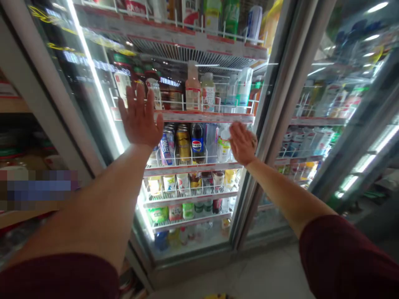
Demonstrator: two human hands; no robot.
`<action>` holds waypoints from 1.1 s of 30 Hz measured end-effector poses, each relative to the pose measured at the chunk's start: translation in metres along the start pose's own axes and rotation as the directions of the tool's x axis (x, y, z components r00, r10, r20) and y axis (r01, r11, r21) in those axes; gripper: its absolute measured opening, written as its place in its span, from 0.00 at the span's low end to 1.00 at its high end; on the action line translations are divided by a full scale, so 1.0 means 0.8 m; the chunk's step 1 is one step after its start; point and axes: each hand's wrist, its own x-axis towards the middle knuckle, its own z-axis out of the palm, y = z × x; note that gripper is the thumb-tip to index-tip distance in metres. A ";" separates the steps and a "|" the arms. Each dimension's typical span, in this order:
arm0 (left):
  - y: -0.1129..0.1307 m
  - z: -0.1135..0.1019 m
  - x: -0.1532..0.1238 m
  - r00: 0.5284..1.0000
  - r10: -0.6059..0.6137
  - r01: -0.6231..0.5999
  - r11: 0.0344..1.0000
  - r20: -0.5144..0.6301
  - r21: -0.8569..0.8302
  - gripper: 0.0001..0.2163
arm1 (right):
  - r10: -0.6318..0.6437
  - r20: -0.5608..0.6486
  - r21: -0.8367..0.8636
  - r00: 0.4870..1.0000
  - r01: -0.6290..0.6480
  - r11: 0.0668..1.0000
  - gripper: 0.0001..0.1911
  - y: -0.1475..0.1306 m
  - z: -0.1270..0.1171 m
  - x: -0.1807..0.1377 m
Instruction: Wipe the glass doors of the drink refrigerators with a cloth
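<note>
My left hand (141,120) is raised with its fingers spread before the glass door of a lit drinks fridge (182,270). Nothing is in it; whether the palm touches the glass I cannot tell. Farther right, my right hand (241,144) is held up near the door's right frame (271,120), fingers stretched out and slightly blurred. Behind the glass, between both hands, stand a dark Pepsi bottle (197,143), gold cans (183,143) and a blue-purple can (167,145). A pink bottle (193,89) is on the shelf above.
Lower shelves carry cups and tubs, among them a green tub (158,214). A second glass-fronted fridge (314,99) adjoins on the right. Shelving with goods (18,151) stands at the left. Grey floor (264,270) shows below.
</note>
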 end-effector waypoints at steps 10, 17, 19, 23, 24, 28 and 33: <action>-0.002 -0.001 -0.003 1.000 0.026 -0.026 0.999 -0.006 0.031 0.36 | 0.272 -0.309 0.019 0.911 -0.279 0.960 0.34 0.011 -0.026 0.077; 0.003 -0.002 -0.002 1.000 0.005 -0.005 1.000 -0.004 0.007 0.37 | -0.233 0.043 0.030 0.971 0.232 0.972 0.26 -0.023 -0.025 0.071; 0.003 -0.003 -0.002 1.000 -0.009 0.009 1.000 -0.006 0.013 0.37 | -0.095 -0.128 0.009 0.987 0.097 0.995 0.29 -0.015 -0.034 0.103; 0.004 -0.003 -0.001 1.000 -0.020 0.019 0.999 0.018 0.042 0.38 | 0.041 -0.261 0.017 0.964 -0.038 0.999 0.33 -0.020 -0.034 0.142; 0.004 -0.003 0.000 1.000 -0.022 0.021 0.999 0.022 0.046 0.38 | -0.009 -0.232 0.011 0.973 0.012 1.000 0.32 -0.028 -0.030 0.140; 0.002 -0.001 0.000 0.999 -0.028 0.026 0.998 0.022 0.053 0.38 | -0.332 -0.026 0.019 0.943 0.332 0.943 0.27 -0.050 -0.024 0.133; 0.001 -0.002 -0.002 1.000 -0.010 0.010 1.000 0.027 0.020 0.37 | 0.050 -0.306 0.080 0.951 -0.027 0.996 0.31 -0.033 -0.044 0.190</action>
